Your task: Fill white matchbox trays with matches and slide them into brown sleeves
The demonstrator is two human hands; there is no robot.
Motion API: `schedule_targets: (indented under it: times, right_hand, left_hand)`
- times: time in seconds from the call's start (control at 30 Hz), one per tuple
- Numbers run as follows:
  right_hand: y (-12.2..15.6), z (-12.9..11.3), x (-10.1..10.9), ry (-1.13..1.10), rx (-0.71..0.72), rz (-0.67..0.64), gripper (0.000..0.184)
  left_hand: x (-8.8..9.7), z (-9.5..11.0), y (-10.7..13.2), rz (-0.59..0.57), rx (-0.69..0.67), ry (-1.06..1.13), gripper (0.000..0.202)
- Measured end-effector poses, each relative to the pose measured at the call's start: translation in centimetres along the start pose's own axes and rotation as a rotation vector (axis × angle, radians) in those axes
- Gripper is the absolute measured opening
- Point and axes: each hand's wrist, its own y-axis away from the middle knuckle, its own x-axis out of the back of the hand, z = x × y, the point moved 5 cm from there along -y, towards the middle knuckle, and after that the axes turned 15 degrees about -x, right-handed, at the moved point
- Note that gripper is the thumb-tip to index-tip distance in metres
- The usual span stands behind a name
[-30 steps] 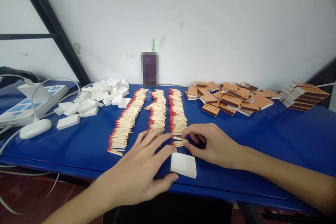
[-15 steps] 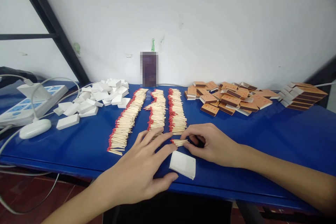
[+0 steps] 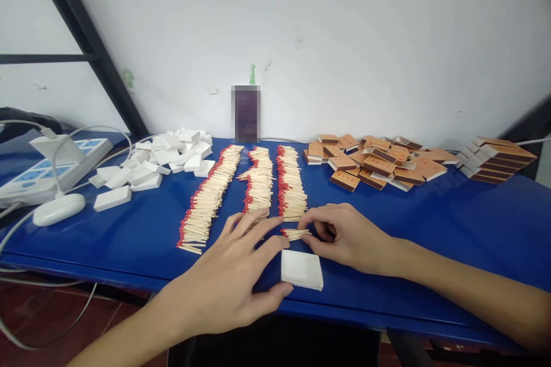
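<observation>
A small bunch of red-headed matches (image 3: 295, 234) lies at the near end of the right-hand match row. My right hand (image 3: 344, 235) is curled, thumb and index finger closed on the bare ends of that bunch. My left hand (image 3: 241, 269) has its fingers spread, holding nothing. Its index fingertip is beside the match heads, and its thumb is at the near left corner of a white matchbox tray (image 3: 302, 269). The tray lies flat near the table's front edge, below the bunch. Part of the middle match row (image 3: 258, 183) is hidden behind my left fingers.
White matchbox trays (image 3: 166, 157) are heaped at the back left. Loose orange matchbox sleeves (image 3: 379, 157) lie at the back right beside a stack of matchboxes (image 3: 495, 157). More matches form left (image 3: 206, 200) and right (image 3: 293, 183) rows. A power strip (image 3: 55, 169) with cables occupies the left.
The white tray near my left thumb has turned slightly and shifted a little to the right, so its edges sit straighter. Both hands stay almost in place.
</observation>
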Motion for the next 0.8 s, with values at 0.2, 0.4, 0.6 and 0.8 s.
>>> schedule_targets:
  times: [0.2,0.4,0.6,0.8]
  right_hand:
    - [-0.17,0.08,0.00,0.004,-0.004,0.000,0.014]
    - [-0.21,0.21,-0.07,-0.033,0.017,-0.020,0.019]
    - [-0.16,0.24,0.01,-0.026,0.024,-0.014,0.020]
    - [-0.01,0.09,0.08,-0.010,0.058,0.007,0.020]
  left_hand:
    - [-0.15,0.04,-0.15,-0.027,-0.007,-0.003,0.045]
    - [-0.34,-0.04,-0.01,-0.019,-0.003,0.002,0.045]
    - [-0.34,-0.02,0.05,-0.029,-0.014,0.004,0.043]
    - [-0.28,0.00,0.09,-0.024,-0.012,0.017,0.042]
